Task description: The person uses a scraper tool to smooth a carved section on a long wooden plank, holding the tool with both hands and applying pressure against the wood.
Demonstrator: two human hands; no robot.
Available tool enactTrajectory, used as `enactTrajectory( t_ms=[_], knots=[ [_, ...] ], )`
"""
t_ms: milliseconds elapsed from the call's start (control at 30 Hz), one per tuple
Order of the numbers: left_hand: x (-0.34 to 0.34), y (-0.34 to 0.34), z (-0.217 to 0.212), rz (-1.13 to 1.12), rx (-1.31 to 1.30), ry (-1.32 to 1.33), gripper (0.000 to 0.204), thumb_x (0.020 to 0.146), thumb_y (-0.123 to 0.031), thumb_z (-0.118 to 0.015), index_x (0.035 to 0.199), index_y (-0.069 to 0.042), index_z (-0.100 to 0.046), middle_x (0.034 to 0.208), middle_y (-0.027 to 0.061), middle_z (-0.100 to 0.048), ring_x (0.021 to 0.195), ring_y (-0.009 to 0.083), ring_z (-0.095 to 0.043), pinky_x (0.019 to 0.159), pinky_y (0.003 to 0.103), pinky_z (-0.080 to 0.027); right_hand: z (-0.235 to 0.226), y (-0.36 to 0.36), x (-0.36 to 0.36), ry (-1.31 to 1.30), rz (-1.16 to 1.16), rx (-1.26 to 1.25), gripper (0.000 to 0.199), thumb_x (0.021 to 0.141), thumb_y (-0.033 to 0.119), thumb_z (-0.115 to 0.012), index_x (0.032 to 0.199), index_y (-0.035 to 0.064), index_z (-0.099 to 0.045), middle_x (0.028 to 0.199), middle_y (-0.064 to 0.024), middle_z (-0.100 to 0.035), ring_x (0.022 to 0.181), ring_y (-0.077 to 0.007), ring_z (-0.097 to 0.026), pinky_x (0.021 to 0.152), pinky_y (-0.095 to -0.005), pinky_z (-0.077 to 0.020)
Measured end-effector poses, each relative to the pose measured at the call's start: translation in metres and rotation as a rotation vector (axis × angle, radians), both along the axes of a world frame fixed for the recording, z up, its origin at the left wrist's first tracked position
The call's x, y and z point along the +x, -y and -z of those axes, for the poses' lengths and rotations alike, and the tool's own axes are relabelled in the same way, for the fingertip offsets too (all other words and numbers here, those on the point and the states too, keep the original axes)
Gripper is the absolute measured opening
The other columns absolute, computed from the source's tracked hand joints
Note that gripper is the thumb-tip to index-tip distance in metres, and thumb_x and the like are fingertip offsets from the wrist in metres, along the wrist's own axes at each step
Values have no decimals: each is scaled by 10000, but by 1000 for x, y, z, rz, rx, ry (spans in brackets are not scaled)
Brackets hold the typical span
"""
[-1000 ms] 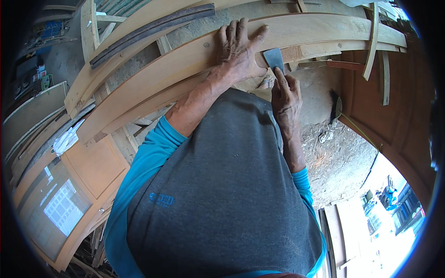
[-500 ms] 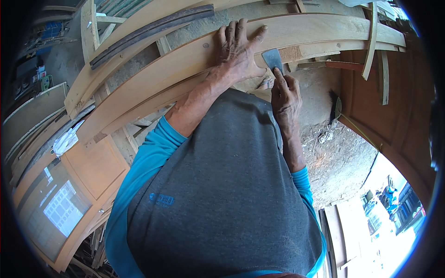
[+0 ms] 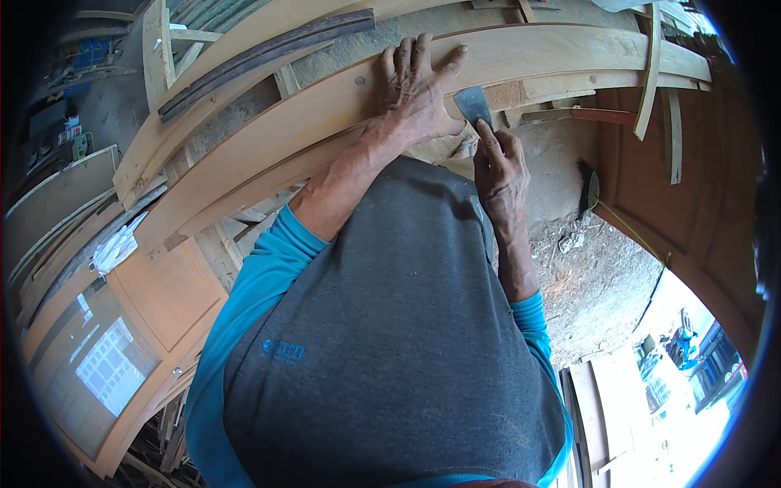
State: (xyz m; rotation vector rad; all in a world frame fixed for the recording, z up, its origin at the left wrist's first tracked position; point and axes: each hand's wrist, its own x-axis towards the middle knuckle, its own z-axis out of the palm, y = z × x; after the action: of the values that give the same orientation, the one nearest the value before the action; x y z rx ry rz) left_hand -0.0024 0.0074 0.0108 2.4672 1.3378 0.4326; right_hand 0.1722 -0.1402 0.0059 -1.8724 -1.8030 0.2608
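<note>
A long pale wooden board [image 3: 553,50] runs across in front of me, with a second board [image 3: 561,84] along its near side. My left hand [image 3: 419,93] lies spread on the long board, fingers apart, pressing on its surface. In my right hand [image 3: 502,167] is a putty knife [image 3: 473,106] with a grey-blue flat blade, pinched by the thumb and fingers; its handle is hidden in the grip. The blade rests at the near board's edge, just right of my left hand. A brownish patch [image 3: 508,94] shows on the near board beside the blade.
A dark grooved strip [image 3: 268,61] lies on more boards at the far left. A thin wooden slat [image 3: 649,73] crosses the boards at the right. A brown panel [image 3: 675,163] stands at right. A glazed wooden door [image 3: 163,301] lies at lower left.
The putty knife's blade has shifted slightly left, its tip closer to my left hand, and my right hand has moved slightly with it. My left hand stays in place.
</note>
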Motion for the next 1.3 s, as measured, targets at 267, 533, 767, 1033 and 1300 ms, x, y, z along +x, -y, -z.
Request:
enactTrajectory(
  t_ms=[267, 533, 767, 1033, 1300],
  knots=[
    [0, 2, 1, -12, 1, -27, 1206, 560, -500, -976, 1647, -245, -520, 1611, 292, -365, 1506, 486, -322, 1265, 637, -178, -10, -6, 5, 18, 120, -59, 427, 1026, 90, -736, 1440, 191, -730, 1160, -133, -693, 1004, -321, -730, 852, -442, -614],
    [0, 1, -2, 0, -25, -19, 1205, 566, -496, -968, 1653, -241, -512, 1628, 309, -354, 1522, 498, -311, 1274, 645, -167, -3, -1, 1, 13, 93, -50, 443, 1002, 86, -724, 1434, 186, -708, 1158, -123, -674, 1029, -332, -717, 842, -460, -618],
    [-1, 1, 0, -10, -21, -38, 1196, 578, -508, -960, 1655, -246, -512, 1630, 307, -353, 1532, 505, -302, 1278, 646, -165, -9, -5, 7, -50, 133, -17, 381, 1055, 91, -706, 1433, 136, -725, 1186, -164, -701, 1048, -340, -728, 890, -451, -613],
    [0, 1, 0, -1, -15, -22, 1190, 578, -502, -956, 1653, -243, -517, 1617, 302, -361, 1529, 500, -302, 1278, 649, -156, -1, -1, 2, -85, 82, 17, 449, 1034, 99, -710, 1474, 182, -681, 1155, -133, -685, 1001, -343, -726, 830, -463, -617],
    [1, 1, -2, -4, -29, -8, 1208, 551, -473, -960, 1651, -239, -518, 1616, 294, -362, 1526, 486, -310, 1273, 637, -164, -3, 2, -2, -91, 24, 2, 441, 1027, 84, -718, 1462, 145, -686, 1147, -136, -688, 1006, -342, -727, 843, -463, -622]
  ],
)
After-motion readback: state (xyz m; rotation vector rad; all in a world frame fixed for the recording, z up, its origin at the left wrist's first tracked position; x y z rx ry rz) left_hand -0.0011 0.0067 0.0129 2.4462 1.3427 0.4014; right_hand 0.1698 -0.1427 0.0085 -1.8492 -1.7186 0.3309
